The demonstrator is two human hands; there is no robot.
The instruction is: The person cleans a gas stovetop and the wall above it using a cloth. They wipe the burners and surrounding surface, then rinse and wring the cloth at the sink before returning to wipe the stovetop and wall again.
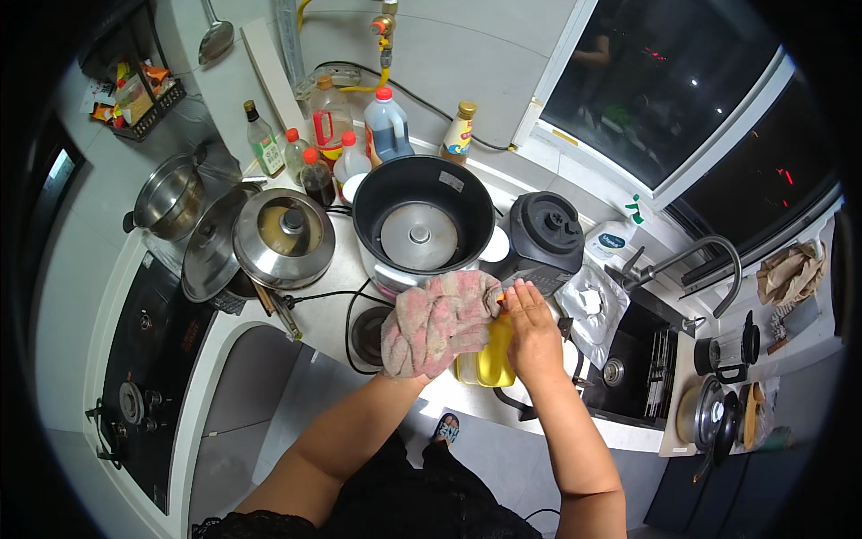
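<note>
A pink and grey cloth (pixel 435 325) covers most of my left hand (pixel 406 375), whose fingers grip it from below, largely hidden. Beside it, my right hand (pixel 532 325) lies along the top of a yellow bottle (pixel 496 352) with an orange top, its fingers stretched out and close together. Cloth and bottle top meet near my right fingertips. Just beyond both hands stands a rice cooker body (pixel 382 274) with a dark inside; a round metal plate (pixel 418 235) shows at its bottom, and no inner pot sits in it.
A lidded steel pot (pixel 284 238) and another lidded pan (pixel 214 256) stand on the left, near the black stove (pixel 148 359). Several sauce bottles (pixel 329 121) line the wall. Right of the cooker are a black appliance (pixel 544 235), a spray bottle (pixel 612 238) and the sink (pixel 628 359). A black cord (pixel 346 295) crosses the counter.
</note>
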